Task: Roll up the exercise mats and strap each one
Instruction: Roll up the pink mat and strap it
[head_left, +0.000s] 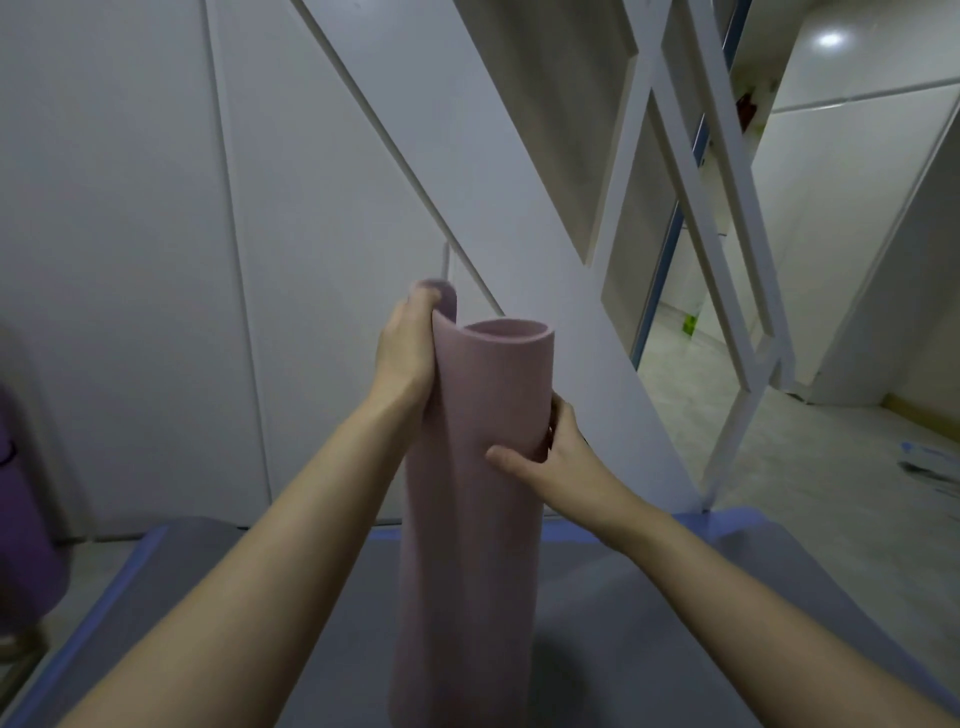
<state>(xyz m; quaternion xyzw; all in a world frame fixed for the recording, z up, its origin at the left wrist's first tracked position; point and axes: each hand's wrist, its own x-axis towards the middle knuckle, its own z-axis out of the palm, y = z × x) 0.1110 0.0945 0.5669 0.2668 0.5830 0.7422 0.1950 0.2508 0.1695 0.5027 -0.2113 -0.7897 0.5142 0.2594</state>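
The pink mat (483, 519) stands on end as a loose tube on the flat grey mat (649, 623); the left hand (405, 353) has its fingers curled over the free flap at the top; the right hand (556, 457) wraps round the middle. This looks like tightening the roll; next, the flap needs drawing snug, then a strap, though none shows. The foam seems thick, matte and springy, with a hollow core.
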